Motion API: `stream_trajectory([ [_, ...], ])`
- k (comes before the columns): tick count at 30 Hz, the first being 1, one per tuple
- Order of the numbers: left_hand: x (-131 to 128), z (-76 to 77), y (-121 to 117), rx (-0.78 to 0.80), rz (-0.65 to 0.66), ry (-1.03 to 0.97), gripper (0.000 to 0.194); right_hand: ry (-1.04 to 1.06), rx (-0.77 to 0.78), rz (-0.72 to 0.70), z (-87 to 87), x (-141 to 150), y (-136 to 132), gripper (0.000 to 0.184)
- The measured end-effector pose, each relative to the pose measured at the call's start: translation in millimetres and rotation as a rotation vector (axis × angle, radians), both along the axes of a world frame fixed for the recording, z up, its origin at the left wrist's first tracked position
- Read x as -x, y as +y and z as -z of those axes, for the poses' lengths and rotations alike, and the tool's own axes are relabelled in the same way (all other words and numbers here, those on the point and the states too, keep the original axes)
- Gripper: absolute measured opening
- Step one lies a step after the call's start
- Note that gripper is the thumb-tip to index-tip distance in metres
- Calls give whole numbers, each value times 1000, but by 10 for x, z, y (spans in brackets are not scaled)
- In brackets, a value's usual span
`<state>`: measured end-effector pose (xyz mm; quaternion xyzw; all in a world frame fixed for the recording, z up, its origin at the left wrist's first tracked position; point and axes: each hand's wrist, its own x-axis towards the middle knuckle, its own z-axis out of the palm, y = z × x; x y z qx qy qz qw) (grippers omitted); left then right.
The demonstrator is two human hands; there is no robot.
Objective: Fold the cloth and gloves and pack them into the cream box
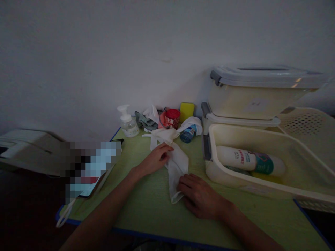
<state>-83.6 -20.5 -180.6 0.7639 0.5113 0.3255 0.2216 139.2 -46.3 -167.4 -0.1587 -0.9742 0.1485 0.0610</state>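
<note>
A limp, thin white piece (178, 157), cloth or soft plastic, lies lengthwise on the green tabletop (146, 198). Its far end is bunched up and shows a loop-like gap. My left hand (157, 157) is closed at its upper left edge, thumb and fingers pressed together on the material. Lower down, my right hand (200, 196) has its fingers curled over the near right edge; the fingertips are partly hidden. Just beyond the piece, a small blue bottle (188, 134) lies on its side against another crumpled white cloth (192, 122).
At the back stand a pump bottle (130, 126), grey cloth (146, 122), a red roll (172, 118) and a yellow sponge (186, 111). An open bin (261, 130) holding a white bottle (246, 160) is on the right, lidded bins (243, 99) behind. A blurred phone-like device (95, 174) lies left.
</note>
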Motion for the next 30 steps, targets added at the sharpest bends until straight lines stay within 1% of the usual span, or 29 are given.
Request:
stream_trajectory([
  [4, 37, 26, 67, -65, -131, 20, 42, 9, -6, 10, 36, 10, 6, 17],
  [8, 34, 80, 131, -113, -188, 142, 55, 6, -8, 16, 33, 17, 1, 18],
  [10, 30, 113, 151, -129, -222, 157, 51, -10, -9, 17, 25, 19, -1, 18],
  [13, 73, 127, 155, -171, -324, 160, 37, -29, -19, 18, 15, 21, -1, 17],
  [15, 143, 91, 137, -220, -408, 160, 27, -40, -25, 25, 8, 21, -1, 16],
  [17, 231, 15, 102, -285, -505, 153, 18, -47, -27, 25, -1, 18, -1, 16],
  [21, 396, -194, 4, -445, -722, 126, 10, -41, -36, 13, -23, 12, -6, 16],
  [24, 487, -292, -58, -522, -878, 176, 5, -41, -43, 15, -35, 14, -11, 15],
  [26, 530, -298, -81, -466, -906, 262, 5, -44, -54, 16, -35, 15, -11, 14],
  [28, 556, -270, -90, -357, -872, 348, 7, -41, -69, 21, -27, 13, -4, 14],
  [30, 558, -237, -91, -280, -840, 409, 23, -16, -85, 26, -13, 7, 5, 15],
])
